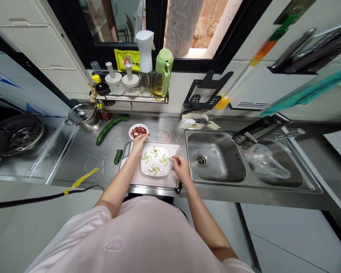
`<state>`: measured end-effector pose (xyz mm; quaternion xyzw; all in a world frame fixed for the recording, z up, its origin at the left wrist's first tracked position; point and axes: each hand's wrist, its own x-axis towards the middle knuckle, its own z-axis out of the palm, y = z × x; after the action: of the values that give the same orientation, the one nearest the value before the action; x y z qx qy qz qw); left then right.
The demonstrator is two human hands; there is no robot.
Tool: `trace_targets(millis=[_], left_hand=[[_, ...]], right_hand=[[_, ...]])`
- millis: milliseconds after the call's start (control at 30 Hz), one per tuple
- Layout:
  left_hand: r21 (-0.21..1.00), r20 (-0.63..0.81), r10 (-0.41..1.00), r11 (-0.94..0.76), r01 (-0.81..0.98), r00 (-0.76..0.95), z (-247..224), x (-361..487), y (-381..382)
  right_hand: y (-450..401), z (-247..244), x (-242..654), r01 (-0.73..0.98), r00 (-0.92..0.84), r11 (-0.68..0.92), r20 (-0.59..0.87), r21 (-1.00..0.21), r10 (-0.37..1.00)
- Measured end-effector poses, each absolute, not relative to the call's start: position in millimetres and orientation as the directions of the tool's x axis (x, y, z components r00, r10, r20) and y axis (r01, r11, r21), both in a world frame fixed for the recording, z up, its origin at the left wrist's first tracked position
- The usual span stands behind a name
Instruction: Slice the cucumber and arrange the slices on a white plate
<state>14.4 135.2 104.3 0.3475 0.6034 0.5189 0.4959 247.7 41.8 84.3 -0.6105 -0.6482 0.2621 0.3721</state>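
Observation:
A white square plate (155, 162) lies on a pale cutting board (136, 176). On it, several thin cucumber slices (155, 170) are fanned into pinwheels, and a red bit marks the centre of the top one. My left hand (139, 144) is closed in a pinch at the plate's upper left, with a small red piece (149, 135) showing at the fingertips. Just beyond it stands a small white dish (131, 133) of chopped red pieces (138, 131). My right hand (182, 168) is at the plate's right edge, fingers pinched together; what they hold, if anything, is too small to tell.
A whole cucumber (110, 129) and a cut cucumber piece (118, 156) lie on the steel counter to the left, near a lidded pot (84, 116). To the right is a double sink (216, 159). Behind, a shelf (133, 99) carries jars and bottles.

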Motion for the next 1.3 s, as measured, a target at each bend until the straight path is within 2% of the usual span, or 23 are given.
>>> trace_targets(millis=[133, 400, 1000, 1133, 1300], left_hand=[[0.966, -0.247, 0.952, 0.227, -0.123, -0.182, 117.1, 25.3, 117.0], [0.986, -0.145, 0.983, 0.134, -0.097, -0.115, 142.8, 47.1, 91.0], [0.986, -0.117, 0.993, 0.116, -0.118, -0.001, 135.7, 59.2, 74.8], [0.994, -0.108, 0.994, 0.107, -0.031, -0.009, 128.2, 55.0, 72.7], [0.949, -0.074, 0.992, 0.100, 0.299, -0.097, 102.5, 47.1, 71.5]], right_hand=[[62.4, 111.4, 233.2, 0.571, -0.013, 0.196, 0.230, -0.797, 0.973], [84.1, 160.0, 209.4, 0.557, -0.145, 0.397, 0.385, -0.730, 0.912], [81.0, 152.4, 206.7, 0.566, -0.197, 0.435, 0.398, -0.700, 0.896], [77.7, 143.6, 212.4, 0.578, -0.187, 0.423, 0.391, -0.698, 0.901], [71.6, 111.9, 226.8, 0.642, -0.145, 0.331, 0.315, -0.691, 0.938]])
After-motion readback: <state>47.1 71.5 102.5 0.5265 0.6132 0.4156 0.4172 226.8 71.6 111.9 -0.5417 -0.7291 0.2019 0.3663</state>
